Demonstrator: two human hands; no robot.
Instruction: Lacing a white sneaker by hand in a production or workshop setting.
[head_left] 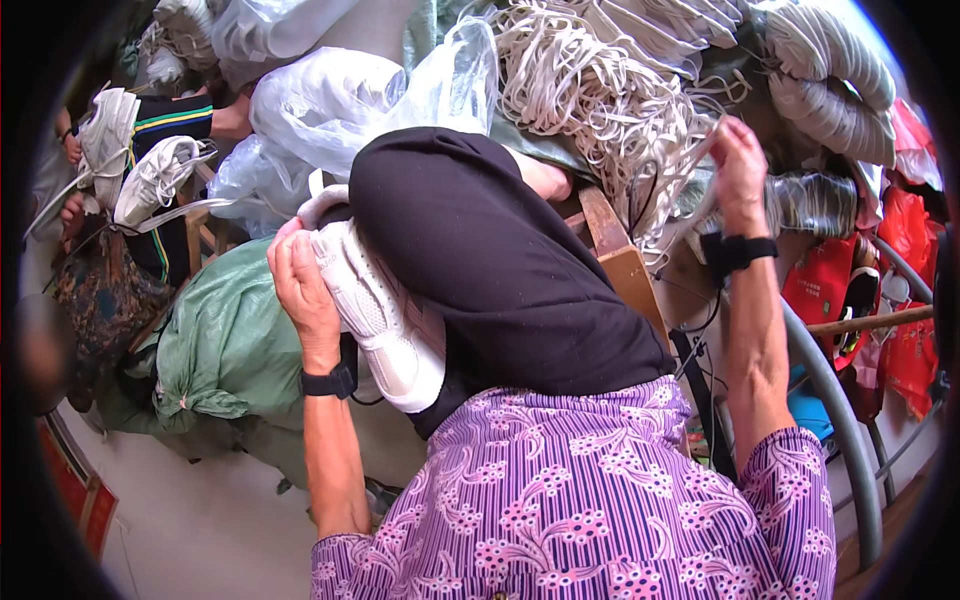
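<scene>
Landmark: the black-trousered leg [490, 250], bent across the middle of the view.

Step in hand (judged): cord handling at a shoe. The white sneaker [378, 315] is resting against the left side of the leg, its rounded toe pointing back toward the wearer's lap. The left hand [298, 272] is gripping it near the heel end, fingers wrapping over the side. The right hand [738, 175], raised beyond the leg and to its right, is apparently pinching a lace strand [692, 165]; blur is hiding the exact contact.

Next move (judged): calling for a steady left hold and a strand running free of the tangle, since neighbouring loops are liable to snag.

Materials: the sneaker is showing a smooth toe, panelled upper and padded grey collar. The lace heap [600, 110], beyond the leg, is lying in soft, flattish off-white loops. Crinkled clear plastic bags [330, 110] are bulging beyond the leg to its left; a taut woven green sack [240, 320] is sitting farther left. A hard wooden edge [635, 290] is showing just right of the leg.
</scene>
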